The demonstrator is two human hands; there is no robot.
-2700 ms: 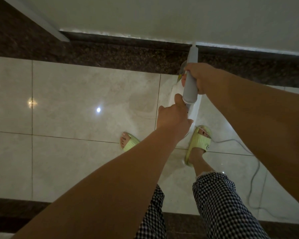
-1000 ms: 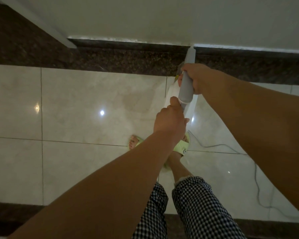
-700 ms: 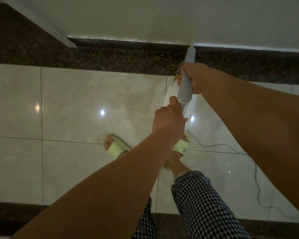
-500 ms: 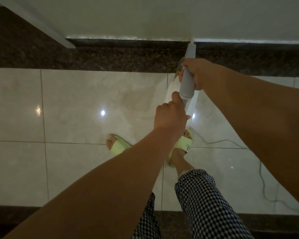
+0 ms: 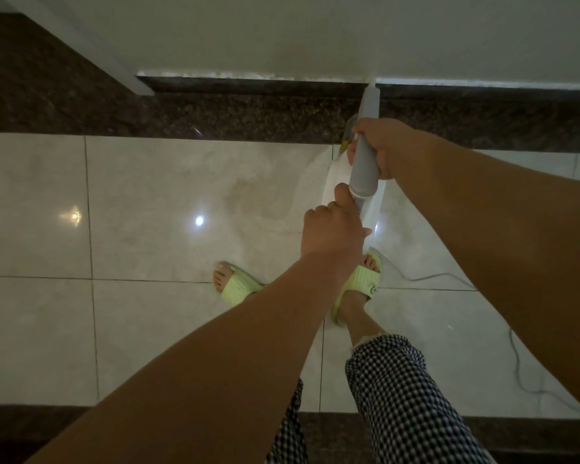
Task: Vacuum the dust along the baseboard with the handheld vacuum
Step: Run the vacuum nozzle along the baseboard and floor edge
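At 9 o'clock lies the glossy cream tiled floor (image 5: 131, 202), with two light reflections on it. At 7 o'clock from the centre stands a foot in a lime green rubber slipper (image 5: 238, 289). Near the centre, the left hand (image 5: 332, 229) is clenched around the rear end of the grey and white handheld vacuum (image 5: 364, 172); the second lime green slipper (image 5: 362, 284) is just below it. At 1 o'clock the right hand (image 5: 382, 145) grasps the vacuum's grey body. The pale nozzle points to 12 o'clock and touches the upper edge of the dark speckled stone baseboard (image 5: 248, 108), under the white wall (image 5: 315, 35). At 4 o'clock a thin grey cable (image 5: 513, 346) lies on the floor.
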